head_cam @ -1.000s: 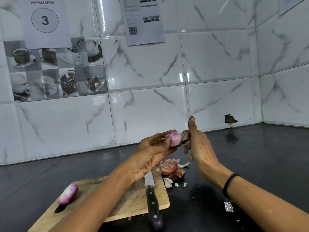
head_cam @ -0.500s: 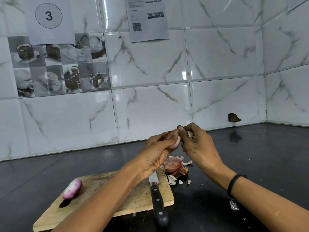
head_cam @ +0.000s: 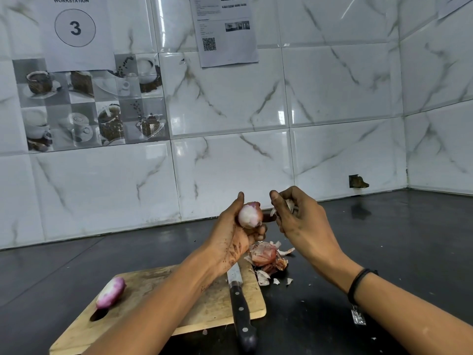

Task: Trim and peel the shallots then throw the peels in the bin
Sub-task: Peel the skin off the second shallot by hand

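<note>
Since half a second ago the right hand has been drawn away from the partly peeled pink-white shallot, so the hands no longer meet on it. A pale papery strip of peel is pinched in its curled fingers. The shallot is gripped in the left hand, fingers wrapped under it and thumb raised beside it, in the air above the pile of reddish dry peels on the black tabletop. Darker skin is seen at the shallot's top, so peeling is judged unfinished.

Risks:
- The bare flesh is probably slick, so the bulb could be squeezed out of the grip and dropped.
- The torn strip could be let fall clear of the pile, scattering scraps.
- The black-handled kitchen knife lies on the wooden cutting board just beside the left forearm, with its handle past the near edge, and could be knocked by a lowered arm.
- The second peeled shallot at the board's left end could be rolled off.

No bin is in view.
</note>
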